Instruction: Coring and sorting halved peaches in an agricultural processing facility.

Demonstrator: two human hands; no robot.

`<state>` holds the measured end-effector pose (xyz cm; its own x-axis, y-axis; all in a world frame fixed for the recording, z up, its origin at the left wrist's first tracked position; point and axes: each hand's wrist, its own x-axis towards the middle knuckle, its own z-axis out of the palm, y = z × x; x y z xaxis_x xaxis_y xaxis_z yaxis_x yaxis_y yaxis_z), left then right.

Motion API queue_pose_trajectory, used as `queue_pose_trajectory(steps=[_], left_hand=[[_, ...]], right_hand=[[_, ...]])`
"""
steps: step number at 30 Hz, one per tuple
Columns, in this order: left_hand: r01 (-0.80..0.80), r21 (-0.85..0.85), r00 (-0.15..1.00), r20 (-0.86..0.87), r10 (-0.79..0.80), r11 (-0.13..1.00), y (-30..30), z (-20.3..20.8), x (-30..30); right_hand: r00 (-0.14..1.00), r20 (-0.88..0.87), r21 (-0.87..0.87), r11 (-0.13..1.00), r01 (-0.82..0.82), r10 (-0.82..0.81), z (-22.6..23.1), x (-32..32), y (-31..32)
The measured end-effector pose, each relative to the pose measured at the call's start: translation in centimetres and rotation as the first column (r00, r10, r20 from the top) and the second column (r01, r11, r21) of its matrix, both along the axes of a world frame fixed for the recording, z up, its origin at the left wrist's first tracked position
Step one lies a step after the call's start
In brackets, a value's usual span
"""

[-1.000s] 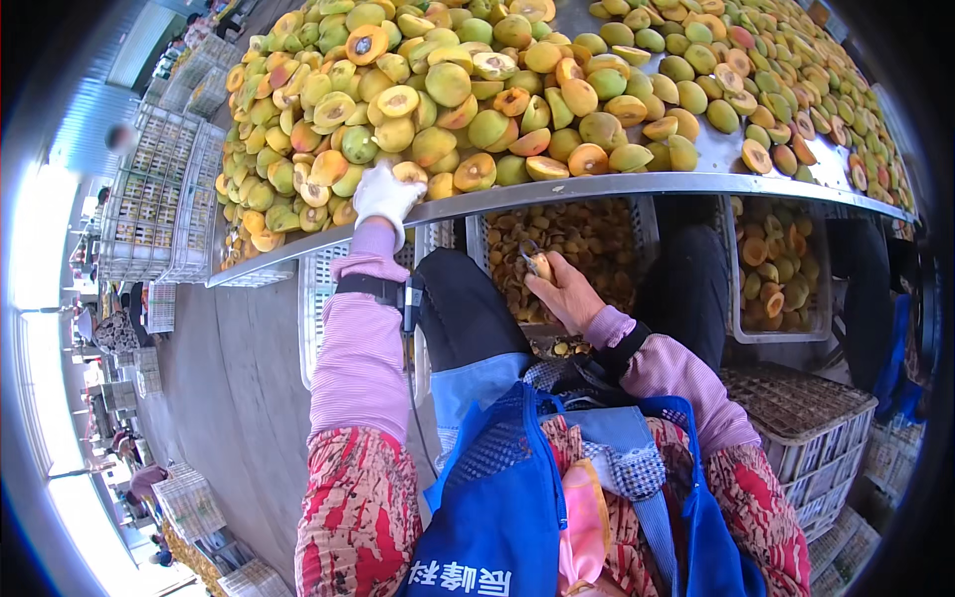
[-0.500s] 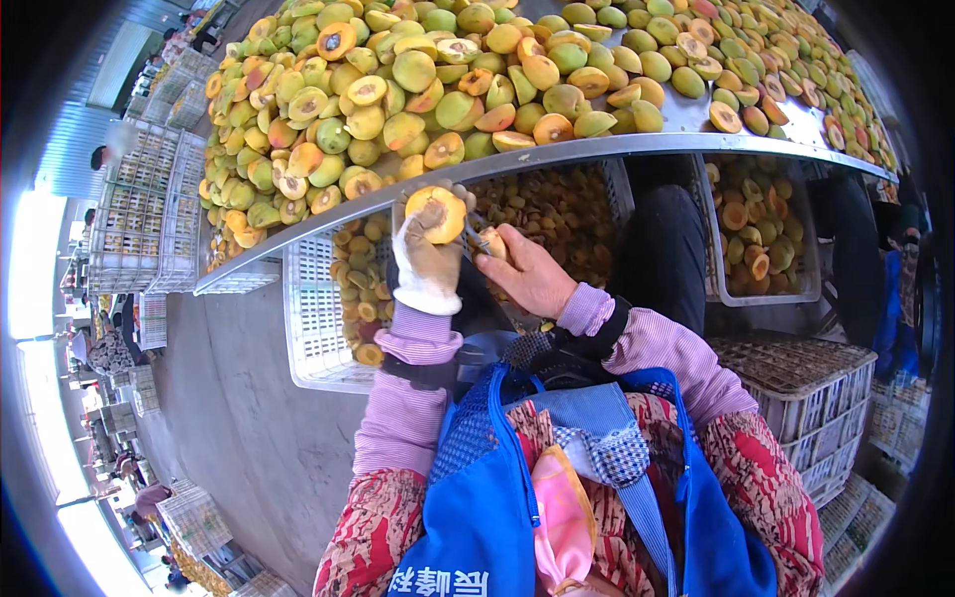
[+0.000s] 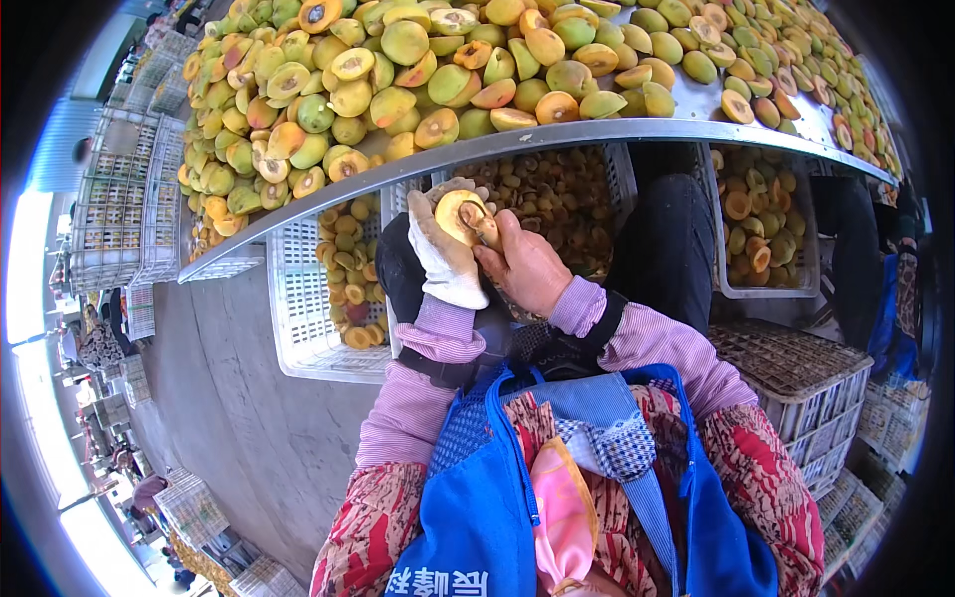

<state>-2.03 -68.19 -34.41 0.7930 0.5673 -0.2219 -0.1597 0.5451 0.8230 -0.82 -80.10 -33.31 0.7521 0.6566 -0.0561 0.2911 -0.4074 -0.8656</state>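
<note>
My left hand (image 3: 443, 257), in a white and tan glove, holds a yellow peach half (image 3: 452, 211) with its cut face up. The bare right hand (image 3: 529, 267) is closed round the short handle of a pitting knife (image 3: 486, 232). A curved metal loop at the tool's tip lies against the middle of the cut face. Both hands are close together over my lap, just in front of the metal table edge. Whether the pit is still in this half is hard to make out.
A metal table (image 3: 637, 129) bears a big heap of halved peaches (image 3: 398, 60). Beneath it stand white crates of peach halves (image 3: 348, 264) at left and right (image 3: 761, 219), with a crate of brownish pieces (image 3: 557, 199) between. Stacked crates (image 3: 796, 388) stand at my right.
The left hand has turned and moved slightly right, tilting the peach half toward the right hand. The pitting knife's loop has come from beside the fruit onto its cut face.
</note>
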Motion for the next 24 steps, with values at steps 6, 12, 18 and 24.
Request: queue_pose_trajectory(steps=[6, 12, 18, 24], left_hand=[[-0.011, 0.108, 0.999, -0.048, 0.016, 0.994, -0.3, 0.2, 0.3], [0.056, 0.143, 0.994, -0.105, -0.041, 0.988, -0.1, 0.5, 0.3], [0.003, 0.069, 0.997, -0.076, 0.002, 0.998, -1.0, -0.1, 0.3], [-0.014, 0.126, 0.999, -0.04, 0.019, 0.992, -0.6, -1.0, 0.1]], right_hand=[[0.997, -0.06, 0.023, 0.999, -0.042, 0.043, -0.3, 1.2, 0.0], [0.986, -0.115, 0.015, 0.993, -0.117, 0.118, -1.0, 1.7, -0.7], [0.999, -0.04, 0.053, 0.998, 0.032, -0.03, -1.4, 0.5, -0.4], [1.0, 0.001, 0.001, 1.0, 0.02, -0.02, -1.4, 0.8, -0.3]])
